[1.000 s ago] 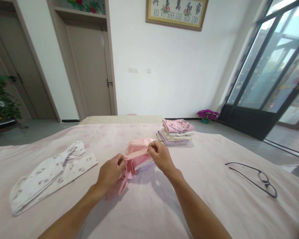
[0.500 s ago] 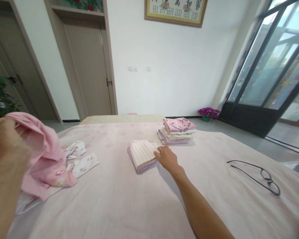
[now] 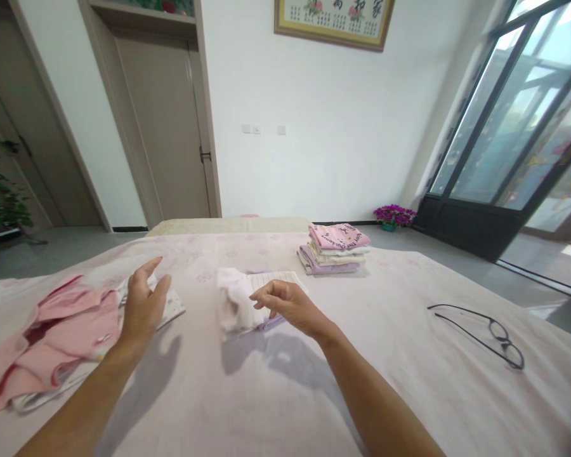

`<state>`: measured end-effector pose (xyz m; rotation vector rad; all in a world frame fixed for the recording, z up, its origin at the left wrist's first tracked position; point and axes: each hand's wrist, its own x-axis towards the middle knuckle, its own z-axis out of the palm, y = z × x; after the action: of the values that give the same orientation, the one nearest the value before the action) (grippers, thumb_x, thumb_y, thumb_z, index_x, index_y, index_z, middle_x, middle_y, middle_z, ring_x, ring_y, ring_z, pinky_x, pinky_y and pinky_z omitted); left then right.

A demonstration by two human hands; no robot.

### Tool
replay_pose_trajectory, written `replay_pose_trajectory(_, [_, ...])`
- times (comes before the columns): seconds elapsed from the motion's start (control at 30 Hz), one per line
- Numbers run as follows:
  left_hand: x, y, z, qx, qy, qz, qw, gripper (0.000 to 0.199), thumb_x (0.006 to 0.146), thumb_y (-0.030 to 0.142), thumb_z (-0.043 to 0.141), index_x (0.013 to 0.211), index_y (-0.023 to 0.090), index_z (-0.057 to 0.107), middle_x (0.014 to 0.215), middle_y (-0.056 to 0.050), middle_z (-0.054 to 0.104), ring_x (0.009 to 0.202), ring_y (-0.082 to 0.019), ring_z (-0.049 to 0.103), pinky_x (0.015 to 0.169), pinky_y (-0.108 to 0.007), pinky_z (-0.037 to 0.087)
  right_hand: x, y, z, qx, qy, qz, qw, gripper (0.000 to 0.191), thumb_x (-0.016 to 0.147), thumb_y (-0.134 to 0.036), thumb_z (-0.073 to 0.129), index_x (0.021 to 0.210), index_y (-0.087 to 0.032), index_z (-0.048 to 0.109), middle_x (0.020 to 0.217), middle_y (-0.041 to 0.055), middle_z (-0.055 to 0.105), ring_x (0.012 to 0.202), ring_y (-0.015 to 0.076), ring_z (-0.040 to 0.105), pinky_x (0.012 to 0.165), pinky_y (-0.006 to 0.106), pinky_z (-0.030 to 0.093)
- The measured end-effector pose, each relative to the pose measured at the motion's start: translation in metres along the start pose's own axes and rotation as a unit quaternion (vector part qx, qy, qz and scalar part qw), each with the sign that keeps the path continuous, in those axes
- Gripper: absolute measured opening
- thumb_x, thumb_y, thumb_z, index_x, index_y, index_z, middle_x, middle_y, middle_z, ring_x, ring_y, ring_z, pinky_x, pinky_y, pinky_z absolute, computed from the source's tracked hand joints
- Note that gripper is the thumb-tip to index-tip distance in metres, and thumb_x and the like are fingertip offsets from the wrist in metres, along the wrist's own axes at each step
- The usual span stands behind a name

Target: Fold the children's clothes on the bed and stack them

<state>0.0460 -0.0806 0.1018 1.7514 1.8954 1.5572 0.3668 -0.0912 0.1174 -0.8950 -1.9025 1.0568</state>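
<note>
And there's a white cloth point(image 3: 235, 304) at 11-12 o'clock, blurred w/ motion, its R side over the L part of a striped folded cloth point(image 3: 262, 279). The blur says it's shifting right now, prob. not settled flat yet; a shadow falls on the pale pink sheet point(image 3: 195, 406) below it. Purple fabric point(image 3: 270, 323) peeks out under the striped one, near side.

R hand point(image 3: 290, 306) comes in from 5 o'clock, palm down, wrist slightly bent, fingers curled toward the white cloth's R edge. Thumb hangs below the index, but whether that grip has any fabric pinched, can't tell: too blurred at the tips.

L hand point(image 3: 143, 304) is up at 10-11 o'clock, forearm slanting in from 7. Its grip is spread, thumb well off the fingers, nothing btwn them; fingers point up & away, w/ a shadow on the sheet to its R. Just beside it, a pink garment point(image 3: 88, 314) lies rumpled at 10 o'clock, partly over a white printed garment point(image 3: 175, 306).

Farther out, approx. 12-1 o'clock, sits a neat folded stack point(image 3: 335, 260), pink lettered piece point(image 3: 339, 237) on top. Glasses point(image 3: 505, 344) at 2 o'clock, arms unfolded, well apart from both hands.
</note>
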Motion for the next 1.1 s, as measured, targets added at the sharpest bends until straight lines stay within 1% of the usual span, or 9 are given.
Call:
replay_pose_trajectory(0.07, [0.000, 0.012, 0.002, -0.010, 0.038, 0.022, 0.999, 0.051, 0.090, 0.043, 0.045, 0.138, 0.024, 0.043, 0.145, -0.009, 0.045, 0.136, -0.028, 0.040, 0.115, -0.047, 0.031, 0.001, 0.000, -0.001, -0.004, 0.016, 0.013, 1.000, 0.022, 0.090, -0.037, 0.053, 0.093, -0.018, 0.066, 0.093, 0.0027, 0.070, 0.082, 0.0149, 0.062, 0.067, 0.025, 0.046])
replay_pose_trajectory(0.17, [-0.004, 0.019, 0.006, -0.009, 0.027, 0.045, 0.999, 0.046, 0.088, 0.041, 0.048, 0.131, 0.023, 0.052, 0.138, -0.007, 0.054, 0.130, -0.027, 0.047, 0.113, -0.043, 0.035, 0.000, 0.014, -0.011, -0.157, 0.087, 0.052, 0.982, 0.014, 0.084, -0.023, 0.057, 0.089, -0.019, 0.070, 0.086, 0.0014, 0.070, 0.078, 0.0145, 0.061, 0.071, 0.026, 0.045])
replay_pose_trajectory(0.37, [-0.031, 0.025, 0.026, 0.021, -0.154, 0.050, 0.987, 0.034, 0.089, 0.042, 0.047, 0.111, 0.024, 0.065, 0.120, -0.006, 0.066, 0.113, -0.027, 0.059, 0.101, -0.041, 0.043, -0.005, 0.038, -0.018, -0.428, 0.065, 0.079, 0.898, 0.018, 0.078, -0.018, 0.064, 0.093, -0.024, 0.073, 0.098, 0.0041, 0.070, 0.093, 0.0190, 0.061, 0.075, 0.027, 0.042])
replay_pose_trajectory(0.57, [-0.074, 0.045, 0.048, 0.145, -0.306, 0.157, 0.928, 0.036, 0.079, 0.043, 0.062, 0.110, 0.026, 0.067, 0.115, -0.008, 0.067, 0.111, -0.028, 0.059, 0.095, -0.039, 0.043, -0.004, 0.038, -0.009, -0.529, 0.046, 0.035, 0.847, 0.018, 0.085, -0.016, 0.055, 0.076, -0.021, 0.070, 0.086, 0.0073, 0.069, 0.083, 0.0198, 0.059, 0.067, 0.029, 0.037])
replay_pose_trajectory(0.7, [-0.078, 0.042, 0.048, 0.228, -0.325, 0.178, 0.900, 0.028, 0.075, 0.023, 0.056, 0.101, 0.022, 0.067, 0.104, -0.011, 0.068, 0.101, -0.030, 0.062, 0.086, -0.040, 0.044, -0.004, 0.020, -0.014, -0.460, 0.147, 0.030, 0.875, 0.011, 0.082, -0.017, 0.056, 0.080, -0.022, 0.066, 0.084, 0.0027, 0.068, 0.078, 0.0165, 0.058, 0.067, 0.027, 0.035])
replay_pose_trajectory(0.83, [-0.041, 0.034, 0.023, 0.155, -0.299, 0.077, 0.938, 0.026, 0.081, 0.028, 0.050, 0.103, 0.023, 0.061, 0.103, -0.007, 0.069, 0.093, -0.026, 0.065, 0.079, -0.036, 0.047, -0.005, -0.003, -0.024, -0.323, 0.225, -0.013, 0.919, 0.010, 0.085, -0.021, 0.051, 0.084, -0.022, 0.061, 0.081, -0.0002, 0.065, 0.075, 0.0146, 0.056, 0.068, 0.026, 0.036])
replay_pose_trajectory(0.9, [-0.022, 0.038, 0.007, 0.130, -0.221, 0.052, 0.965, 0.033, 0.082, 0.031, 0.050, 0.113, 0.022, 0.058, 0.108, -0.007, 0.068, 0.099, -0.027, 0.064, 0.085, -0.038, 0.048, -0.004, -0.013, -0.027, -0.242, 0.263, -0.018, 0.934, 0.010, 0.087, -0.025, 0.049, 0.086, -0.022, 0.058, 0.074, -0.0015, 0.061, 0.068, 0.0138, 0.053, 0.064, 0.026, 0.036])
replay_pose_trajectory(1.0, [-0.020, 0.058, -0.003, 0.131, -0.077, 0.136, 0.979, 0.048, 0.085, 0.039, 0.053, 0.130, 0.020, 0.051, 0.129, -0.010, 0.060, 0.124, -0.029, 0.051, 0.107, -0.043, 0.037, -0.005, -0.028, -0.021, -0.111, 0.283, -0.029, 0.952, 0.010, 0.087, -0.029, 0.049, 0.084, -0.021, 0.054, 0.068, -0.0030, 0.053, 0.061, 0.0126, 0.048, 0.057, 0.025, 0.035])
replay_pose_trajectory(1.1, [-0.051, 0.082, 0.014, 0.102, -0.169, 0.236, 0.952, 0.067, 0.078, 0.046, 0.066, 0.138, 0.023, 0.047, 0.140, -0.011, 0.053, 0.130, -0.030, 0.046, 0.111, -0.044, 0.035, -0.013, -0.047, 0.000, 0.024, 0.208, -0.037, 0.977, 0.015, 0.087, -0.035, 0.052, 0.083, -0.020, 0.053, 0.066, -0.0042, 0.048, 0.058, 0.0108, 0.044, 0.053, 0.023, 0.035])
